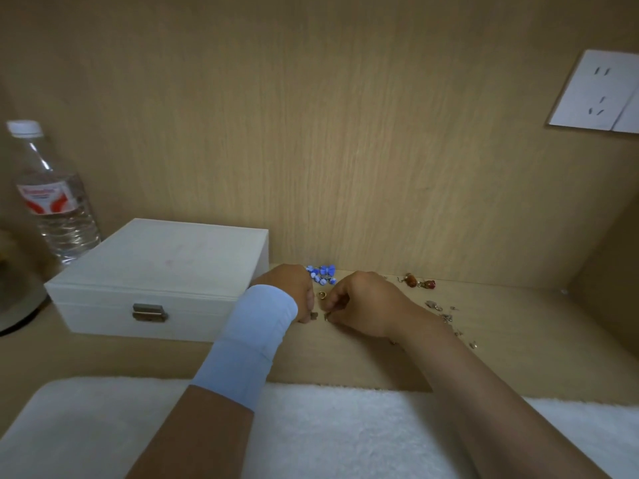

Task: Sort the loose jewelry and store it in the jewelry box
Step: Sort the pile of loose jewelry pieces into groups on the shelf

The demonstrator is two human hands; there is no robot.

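Note:
A white jewelry box (162, 271) with a metal clasp stands closed on the wooden shelf at the left. Just right of it my left hand (288, 292), wearing a light blue wristband, pinches a small metal piece (314, 316) at its fingertips. My right hand (363, 305) faces it, fingers curled, pinching another small metal piece (326, 317). A gold ring (322, 294) lies between the hands. Blue bead jewelry (323, 273) sits behind them by the back wall. Amber-red earrings (418, 281) lie to the right.
Several small silver pieces (446, 316) are scattered right of my right wrist. A water bottle (52, 195) stands behind the box at far left. A white fluffy cloth (311, 433) covers the near edge. A wall socket (598, 91) is at upper right.

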